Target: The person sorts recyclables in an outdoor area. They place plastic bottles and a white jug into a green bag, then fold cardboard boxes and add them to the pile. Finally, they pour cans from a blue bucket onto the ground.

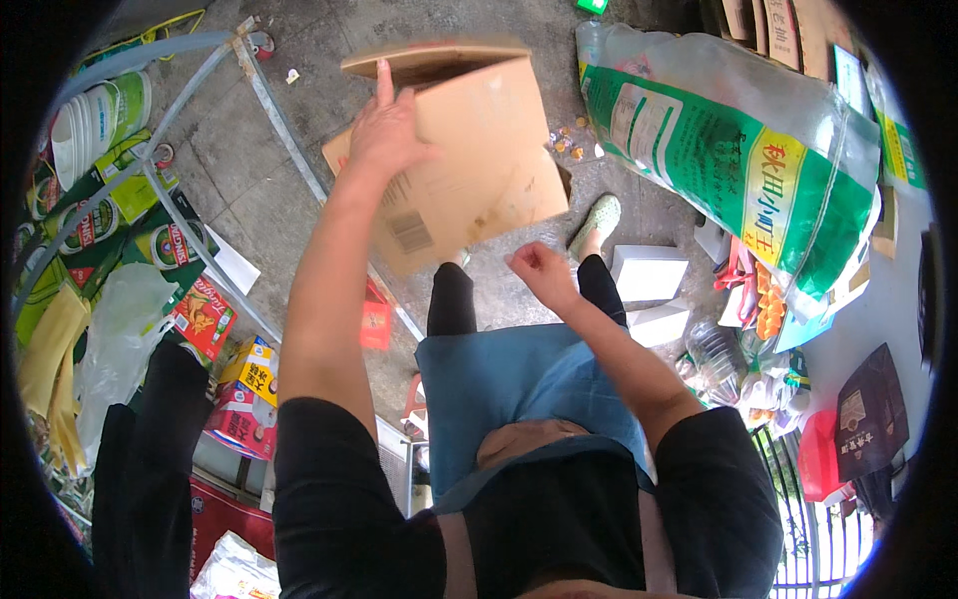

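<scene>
In front of my knees a brown cardboard box (479, 150) is tilted, its printed side towards me and a flap (441, 58) raised at the far edge. My left hand (385, 135) grips the box at its upper left edge, the index finger up at the flap and the thumb spread over the face. The box's far side and most of its inside are hidden. Over my lap, apart from the box, my right hand (545, 273) is curled with nothing visible in it. A blue apron (516, 367) covers my thighs.
A metal frame (262, 105) stands left, beside stacked beer cartons (165, 243) and white buckets (97, 120). At right lies a large green-and-clear plastic sack (703, 142). White boxes (650, 271), plastic bottles (715, 348) and small debris (569, 142) lie on the concrete floor.
</scene>
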Available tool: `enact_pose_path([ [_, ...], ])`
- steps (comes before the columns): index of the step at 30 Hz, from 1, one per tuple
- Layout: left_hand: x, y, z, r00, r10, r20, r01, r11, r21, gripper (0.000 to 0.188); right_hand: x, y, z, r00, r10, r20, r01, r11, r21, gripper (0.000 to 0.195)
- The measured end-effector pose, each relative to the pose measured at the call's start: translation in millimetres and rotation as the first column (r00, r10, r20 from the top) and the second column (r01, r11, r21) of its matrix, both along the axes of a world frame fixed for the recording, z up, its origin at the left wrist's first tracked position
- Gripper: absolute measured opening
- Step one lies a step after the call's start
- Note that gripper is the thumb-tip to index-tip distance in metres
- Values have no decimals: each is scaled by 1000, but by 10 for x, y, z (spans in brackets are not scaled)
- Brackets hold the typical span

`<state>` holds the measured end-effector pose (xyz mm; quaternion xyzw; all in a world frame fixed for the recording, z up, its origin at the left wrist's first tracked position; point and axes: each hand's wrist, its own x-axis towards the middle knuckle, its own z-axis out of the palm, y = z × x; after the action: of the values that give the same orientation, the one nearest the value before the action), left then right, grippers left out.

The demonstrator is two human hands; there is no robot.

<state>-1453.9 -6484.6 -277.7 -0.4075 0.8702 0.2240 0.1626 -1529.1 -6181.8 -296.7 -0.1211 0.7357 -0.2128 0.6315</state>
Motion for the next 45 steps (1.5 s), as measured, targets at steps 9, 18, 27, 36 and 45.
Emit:
enact_pose_path([
  [9,225,-297,34,971,206,120,-210,977,23,77,20,-1059,-363,740,-602,301,663,727,-176,83],
  [18,598,-179,-101,846,487,217,-477,873,-100,72,-610,-1563,-817,950,-256,180,288,939,-187,112],
  [27,820,-386,-669,734,678,41,-605,624,495,58,-507,-1617,-774,960,-276,-55,271,959,-78,104],
  [36,709,-313,-900,800,513,311,-513,854,-89,34,-363,-1837,-625,931,0,-365,62,986,157,66],
  [45,735,-458,-663,862,466,200,-495,860,126,36,-552,-1751,-848,921,74,-382,-33,993,112,41],
])
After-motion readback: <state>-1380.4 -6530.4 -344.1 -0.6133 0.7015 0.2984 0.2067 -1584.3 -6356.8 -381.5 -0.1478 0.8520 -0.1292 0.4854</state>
